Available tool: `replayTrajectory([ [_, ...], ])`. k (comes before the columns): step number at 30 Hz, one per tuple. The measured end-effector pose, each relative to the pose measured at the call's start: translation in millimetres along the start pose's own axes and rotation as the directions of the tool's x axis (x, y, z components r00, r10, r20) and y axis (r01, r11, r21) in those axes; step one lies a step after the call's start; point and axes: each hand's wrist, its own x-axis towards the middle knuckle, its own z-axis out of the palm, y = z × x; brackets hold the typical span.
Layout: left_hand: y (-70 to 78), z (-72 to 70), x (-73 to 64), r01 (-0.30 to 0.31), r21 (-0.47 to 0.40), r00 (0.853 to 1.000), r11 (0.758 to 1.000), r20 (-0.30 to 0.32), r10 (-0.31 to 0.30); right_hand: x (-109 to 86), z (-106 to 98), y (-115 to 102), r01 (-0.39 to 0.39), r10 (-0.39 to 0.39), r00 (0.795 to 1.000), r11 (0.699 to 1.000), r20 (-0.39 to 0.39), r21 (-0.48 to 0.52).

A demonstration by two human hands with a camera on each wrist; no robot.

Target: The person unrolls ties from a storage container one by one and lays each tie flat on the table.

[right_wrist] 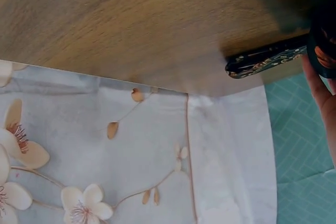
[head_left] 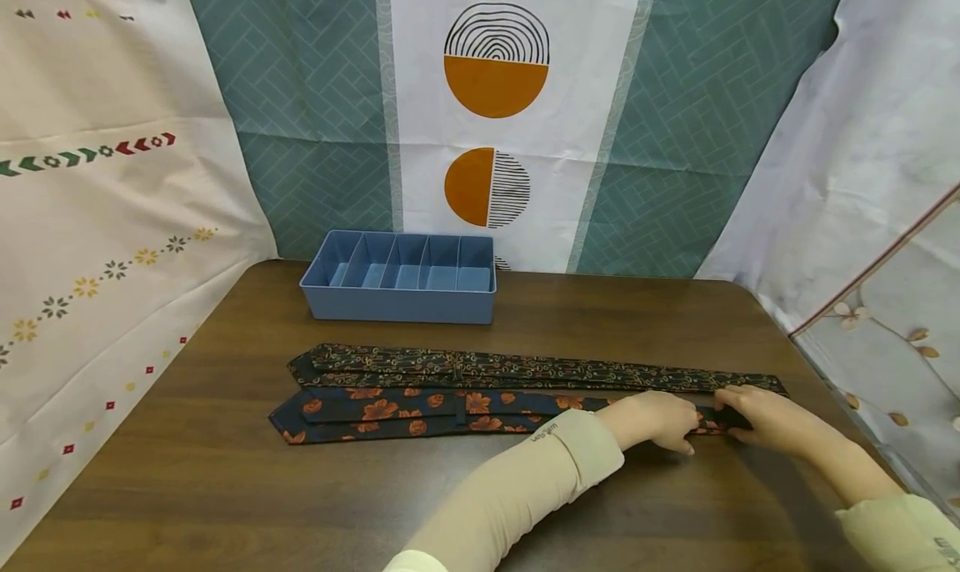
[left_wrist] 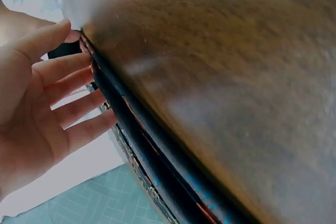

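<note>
A navy necktie with orange flowers (head_left: pixel 480 403) lies lengthwise across the table, its wide pointed end to the left. My right hand (head_left: pixel 765 418) grips its narrow end, where a dark folded-over part shows; in the right wrist view only a few fingers (right_wrist: pixel 317 87) appear beside that fold. My left hand (head_left: pixel 663 418) is over the same tie, a little left of the right hand. In the left wrist view its fingers (left_wrist: pixel 79 111) are spread and fairly straight, fingertips at the tie's edge. Behind lies a black necktie with a small gold pattern (head_left: pixel 555 368), roughly parallel.
A blue box (head_left: pixel 401 305) with several narrow compartments stands at the back left of the brown wooden table (head_left: pixel 225 489). Patterned cloths hang behind the table and along both sides. The right table edge is close beyond the ties' narrow ends.
</note>
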Motion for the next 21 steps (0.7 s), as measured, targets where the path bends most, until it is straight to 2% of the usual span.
replayTrajectory([
  [9,2.3,3.3,0.3,0.011,-0.002,1.000,1.000,-0.013,-0.011,-5.9,2.1,7.6,-0.013,0.013,1.000,1.000,-0.020,0.018],
  [16,3.4,4.7,-0.3,0.023,0.001,1.000,1.000,-0.008,-0.023,-10.8,1.8,9.7,-0.029,0.029,1.000,0.999,-0.005,0.041],
  [21,3.2,5.0,-1.2,0.015,0.006,1.000,1.000,-0.018,-0.015,-14.9,1.4,9.6,-0.050,0.050,0.999,0.999,-0.006,0.012],
])
